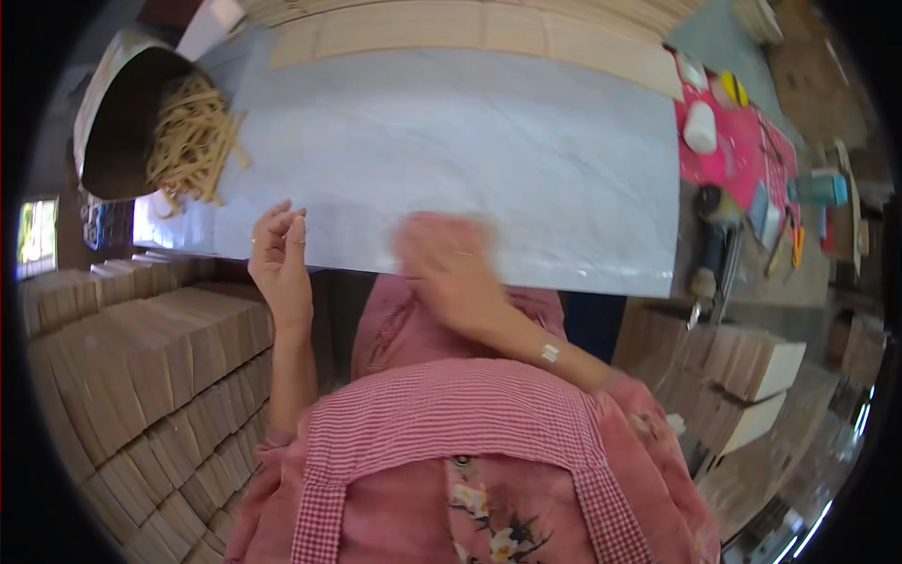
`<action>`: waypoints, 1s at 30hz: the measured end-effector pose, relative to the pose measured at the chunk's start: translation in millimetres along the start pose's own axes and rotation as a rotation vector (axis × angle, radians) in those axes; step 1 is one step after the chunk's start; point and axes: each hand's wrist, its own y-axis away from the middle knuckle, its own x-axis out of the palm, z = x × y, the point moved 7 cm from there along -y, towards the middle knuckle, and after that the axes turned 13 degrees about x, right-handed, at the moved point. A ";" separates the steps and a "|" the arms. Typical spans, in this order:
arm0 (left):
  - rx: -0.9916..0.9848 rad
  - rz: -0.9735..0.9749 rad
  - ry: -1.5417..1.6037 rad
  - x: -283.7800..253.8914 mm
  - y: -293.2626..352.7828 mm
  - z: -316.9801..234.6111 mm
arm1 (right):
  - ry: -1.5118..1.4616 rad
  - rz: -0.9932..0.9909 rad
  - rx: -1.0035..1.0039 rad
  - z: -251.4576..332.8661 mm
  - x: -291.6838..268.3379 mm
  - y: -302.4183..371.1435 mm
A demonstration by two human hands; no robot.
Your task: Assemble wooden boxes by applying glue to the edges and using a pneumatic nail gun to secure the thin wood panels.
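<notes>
My left hand (280, 249) is raised at the near left edge of the white-covered table (536, 113), its fingers curled in toward the thumb; whatever the fingertips may pinch is too small to make out. My right hand (456, 282) reaches over the table's near edge at the middle, smeared by motion. Beneath its fingers is a blurred pink cloth (442, 230), pressed on the white sheet. Beyond my left hand, a heap of thin tan strips (195, 141) spills from the mouth of a tipped container (117, 117).
Pale flat boards (423, 28) line the table's far edge. At the right, a white bottle (699, 127) lies on a pink cover (728, 150), near a dark power tool (711, 235). Stacked wooden blocks stand at lower left (141, 348) and lower right (742, 367).
</notes>
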 end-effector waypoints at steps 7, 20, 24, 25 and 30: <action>0.266 -0.110 -0.370 -38.0 -18.2 48.2 | 0.601 -0.451 0.404 -158.9 -99.7 -11.4; 0.219 -0.265 -0.408 -51.4 -28.8 100.8 | -0.076 -0.143 -0.366 64.1 74.7 -83.8; 0.147 -0.223 -0.265 -46.1 -62.4 101.7 | -0.168 -0.002 -0.037 -31.5 5.1 -78.5; 0.186 -0.182 -0.382 -46.6 -70.7 96.8 | -0.222 -0.200 0.022 -66.4 -38.0 -77.7; 0.485 0.037 -0.890 -28.8 -112.5 97.4 | 0.325 -0.760 0.288 -220.0 -278.4 -35.4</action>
